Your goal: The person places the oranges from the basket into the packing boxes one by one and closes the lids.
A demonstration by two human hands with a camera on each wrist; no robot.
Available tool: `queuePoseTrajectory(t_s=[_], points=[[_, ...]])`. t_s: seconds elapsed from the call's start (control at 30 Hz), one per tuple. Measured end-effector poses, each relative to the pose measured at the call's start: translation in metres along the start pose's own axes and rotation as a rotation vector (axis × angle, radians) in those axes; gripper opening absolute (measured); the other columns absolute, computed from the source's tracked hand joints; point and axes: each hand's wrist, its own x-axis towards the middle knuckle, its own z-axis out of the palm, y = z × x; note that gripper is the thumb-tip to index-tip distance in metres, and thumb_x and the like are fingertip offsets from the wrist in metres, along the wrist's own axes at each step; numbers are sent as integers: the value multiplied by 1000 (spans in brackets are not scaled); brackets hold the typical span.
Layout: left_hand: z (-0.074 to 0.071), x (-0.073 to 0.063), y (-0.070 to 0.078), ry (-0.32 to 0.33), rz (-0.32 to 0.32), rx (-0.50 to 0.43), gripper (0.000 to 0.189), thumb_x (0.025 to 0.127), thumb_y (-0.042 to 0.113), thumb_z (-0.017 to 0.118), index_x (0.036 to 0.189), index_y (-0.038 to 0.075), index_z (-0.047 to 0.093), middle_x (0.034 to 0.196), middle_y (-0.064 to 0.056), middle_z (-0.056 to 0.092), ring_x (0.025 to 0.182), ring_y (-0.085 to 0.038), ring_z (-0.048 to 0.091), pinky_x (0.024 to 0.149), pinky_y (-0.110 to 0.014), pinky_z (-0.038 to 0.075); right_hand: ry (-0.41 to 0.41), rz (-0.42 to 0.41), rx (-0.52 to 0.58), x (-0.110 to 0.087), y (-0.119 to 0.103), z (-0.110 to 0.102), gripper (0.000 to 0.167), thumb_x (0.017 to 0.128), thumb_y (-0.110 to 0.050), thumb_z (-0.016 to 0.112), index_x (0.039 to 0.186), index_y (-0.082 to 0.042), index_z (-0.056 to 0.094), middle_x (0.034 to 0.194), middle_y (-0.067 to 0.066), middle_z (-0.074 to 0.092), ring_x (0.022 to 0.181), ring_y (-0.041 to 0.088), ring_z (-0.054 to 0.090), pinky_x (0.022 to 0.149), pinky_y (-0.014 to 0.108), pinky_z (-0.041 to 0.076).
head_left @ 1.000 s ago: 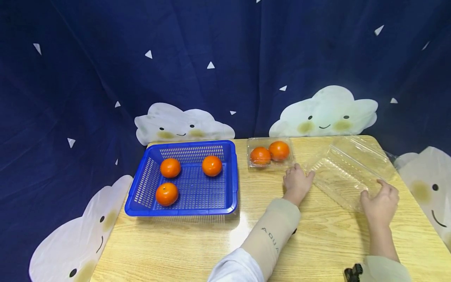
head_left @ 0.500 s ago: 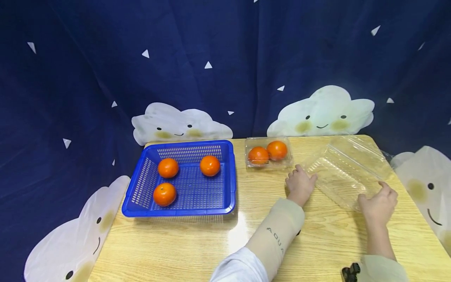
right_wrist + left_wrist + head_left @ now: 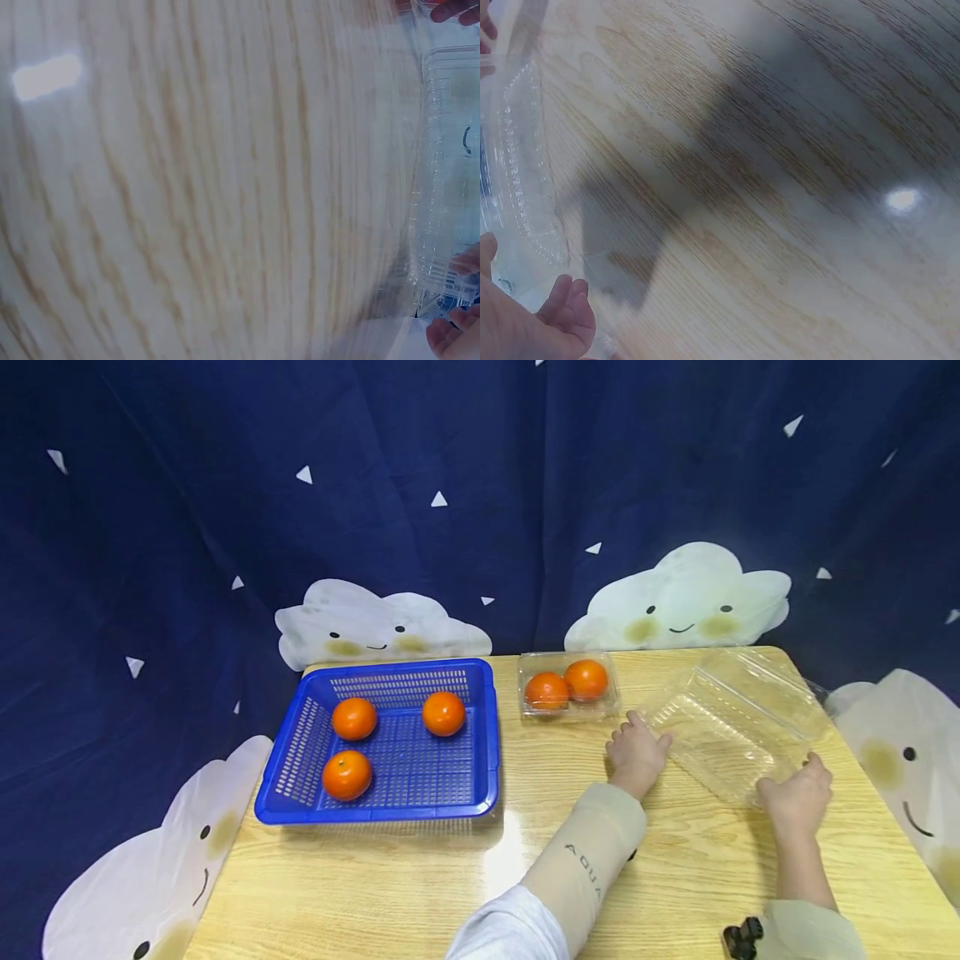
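A clear plastic clamshell container [image 3: 723,739] stands with its lid raised at the right of the table, between both hands. My left hand [image 3: 636,753] holds its near left end, thumb toward the container and fingers on the outer side. At the opposite end my right hand [image 3: 797,797] grips the wall, and in the right wrist view a thumb [image 3: 469,260] shows through the plastic. No fruit lies in this container. Just left of it, a second clear box [image 3: 568,708] holds two oranges [image 3: 587,680].
A blue plastic basket [image 3: 375,812] with three oranges [image 3: 347,775] stands at the left on the wooden table [image 3: 360,893]. A dark blue curtain [image 3: 450,552] with cloud figures hangs behind the table's back edge.
The head view has shifted slightly, so everything sits a little further left in it. Both hands stay at the clear container, with the right fingers turned slightly inward.
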Motion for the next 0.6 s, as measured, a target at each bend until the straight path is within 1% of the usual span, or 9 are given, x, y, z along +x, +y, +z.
queuePoseTrajectory(t_s=[0.1, 0.27, 0.6], points=[[0, 1, -1, -15, 0, -15, 66, 82, 59, 52, 132, 17, 37, 110, 2, 57, 96, -15, 54, 79, -29, 42, -12, -7, -1, -1, 0, 1, 82, 73, -4, 51, 142, 6, 8, 137, 34, 21, 121, 54, 23, 95, 61, 25], [0, 2, -2, -25, 16, -36, 68, 82, 56, 54, 133, 16, 34, 115, 1, 55, 98, -15, 54, 79, -30, 42, -6, -14, -3, -1, 0, 2, 82, 72, -3, 51, 142, 7, 9, 136, 34, 23, 120, 54, 24, 95, 61, 25], [-1, 1, -5, -32, 21, -103, 72, 79, 51, 58, 136, 15, 32, 123, 0, 52, 103, -16, 53, 82, -33, 42, -36, -12, -8, -1, 0, 0, 84, 72, -3, 51, 141, 9, 5, 136, 35, 23, 121, 54, 23, 98, 59, 23]])
